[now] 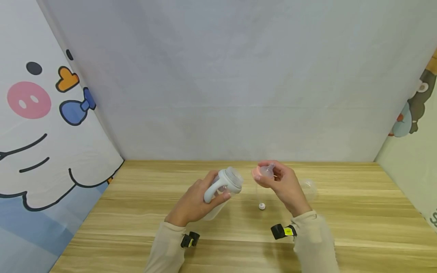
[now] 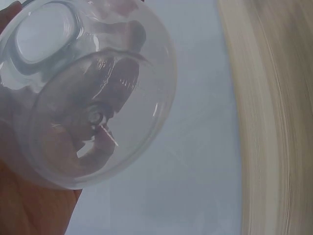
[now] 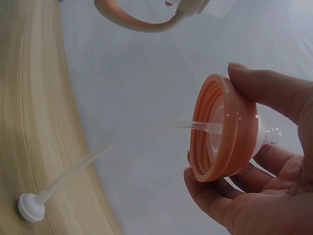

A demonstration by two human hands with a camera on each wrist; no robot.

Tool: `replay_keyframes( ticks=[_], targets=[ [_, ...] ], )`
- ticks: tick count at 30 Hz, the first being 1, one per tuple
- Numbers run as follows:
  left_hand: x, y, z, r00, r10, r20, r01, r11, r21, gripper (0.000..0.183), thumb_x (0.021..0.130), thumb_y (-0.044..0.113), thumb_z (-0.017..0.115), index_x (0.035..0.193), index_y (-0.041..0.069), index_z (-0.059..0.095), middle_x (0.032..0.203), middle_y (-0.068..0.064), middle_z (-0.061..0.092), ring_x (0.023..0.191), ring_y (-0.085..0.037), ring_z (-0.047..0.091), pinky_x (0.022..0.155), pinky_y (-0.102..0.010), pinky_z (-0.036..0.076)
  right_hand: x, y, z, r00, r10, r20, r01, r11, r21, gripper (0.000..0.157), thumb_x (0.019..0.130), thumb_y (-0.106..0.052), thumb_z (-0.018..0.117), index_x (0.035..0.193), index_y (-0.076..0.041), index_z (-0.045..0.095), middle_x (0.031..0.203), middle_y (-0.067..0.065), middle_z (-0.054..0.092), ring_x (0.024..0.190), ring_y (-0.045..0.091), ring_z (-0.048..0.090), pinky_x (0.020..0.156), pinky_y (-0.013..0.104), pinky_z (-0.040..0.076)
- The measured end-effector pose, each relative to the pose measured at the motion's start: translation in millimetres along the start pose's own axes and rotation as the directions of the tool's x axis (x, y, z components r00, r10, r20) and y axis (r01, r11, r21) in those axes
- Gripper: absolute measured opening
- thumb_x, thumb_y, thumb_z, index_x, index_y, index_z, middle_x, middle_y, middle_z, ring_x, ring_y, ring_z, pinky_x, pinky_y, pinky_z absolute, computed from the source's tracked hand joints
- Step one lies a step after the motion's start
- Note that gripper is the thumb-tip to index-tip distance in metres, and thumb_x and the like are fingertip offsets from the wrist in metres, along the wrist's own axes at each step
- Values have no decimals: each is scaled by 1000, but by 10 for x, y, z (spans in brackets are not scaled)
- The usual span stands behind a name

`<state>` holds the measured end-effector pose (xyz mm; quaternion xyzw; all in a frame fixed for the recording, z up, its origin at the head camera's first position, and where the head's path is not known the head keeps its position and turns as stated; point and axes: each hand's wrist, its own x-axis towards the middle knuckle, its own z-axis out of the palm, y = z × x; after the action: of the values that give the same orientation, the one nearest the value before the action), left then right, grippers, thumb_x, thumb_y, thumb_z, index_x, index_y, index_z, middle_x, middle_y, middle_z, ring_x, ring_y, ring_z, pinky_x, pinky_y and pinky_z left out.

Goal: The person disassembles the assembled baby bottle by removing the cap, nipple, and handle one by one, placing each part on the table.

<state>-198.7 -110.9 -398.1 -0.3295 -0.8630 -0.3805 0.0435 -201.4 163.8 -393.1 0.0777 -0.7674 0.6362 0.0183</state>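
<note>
My left hand [image 1: 196, 201] grips a clear baby bottle [image 2: 146, 122] that has a pale grey-blue handled collar [image 1: 223, 178]. The bottle is tilted, its mouth up and toward the right; its round base fills much of the left wrist view. In my right hand [image 1: 285, 185], thumb and fingers pinch the edge of an orange-pink bottle cap [image 3: 237, 134] with a clear nipple [image 1: 268, 170]. From the cap's threaded underside hangs a thin straw [image 3: 122, 139], ending in a white weighted ball [image 3: 32, 207]. Cap and bottle are apart, side by side.
A clear dome-shaped cover [image 1: 308, 189] lies on the wooden table [image 1: 143, 212], behind and right of my right wrist. A pale curtain [image 1: 239, 94] hangs along the table's far edge, and a cartoon-printed cloth [image 1: 30, 151] hangs on the left.
</note>
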Motion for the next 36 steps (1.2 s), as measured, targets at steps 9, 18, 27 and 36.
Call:
replay_keyframes(
  ticks=[9, 18, 27, 36],
  targets=[
    [-11, 3, 0, 1000, 13, -5, -13, 1000, 8, 46, 99, 36, 65, 136, 17, 46, 91, 2, 70, 72, -3, 64, 68, -23, 55, -9, 19, -65, 999, 37, -9, -37, 999, -5, 48, 91, -22, 77, 133, -7, 59, 132, 19, 60, 107, 17, 61, 86, 22, 56],
    [-6, 4, -3, 1000, 20, 3, -20, 1000, -4, 46, 99, 35, 64, 137, 18, 45, 92, 2, 71, 73, -3, 65, 69, -24, 55, 10, 73, -87, 999, 44, -21, -45, 999, -25, 48, 92, -20, 75, 135, -6, 57, 135, 20, 57, 110, 18, 59, 85, 21, 56],
    [-11, 11, -9, 1000, 14, 6, -14, 1000, -2, 45, 99, 36, 64, 136, 18, 45, 91, 2, 70, 71, -2, 64, 68, -23, 55, 28, 169, -93, 991, 121, -55, -122, 992, -24, 48, 94, -15, 71, 138, -5, 54, 146, 19, 49, 125, 29, 52, 88, 18, 52],
    [-14, 14, -15, 1000, -5, 8, 5, 1000, -11, 47, 100, 33, 64, 139, 16, 46, 97, -1, 73, 79, -6, 68, 71, -25, 56, 48, 283, -84, 984, 154, -85, -161, 984, -72, 47, 94, -16, 71, 137, -5, 56, 147, 20, 50, 130, 31, 50, 96, 29, 50]
  ],
)
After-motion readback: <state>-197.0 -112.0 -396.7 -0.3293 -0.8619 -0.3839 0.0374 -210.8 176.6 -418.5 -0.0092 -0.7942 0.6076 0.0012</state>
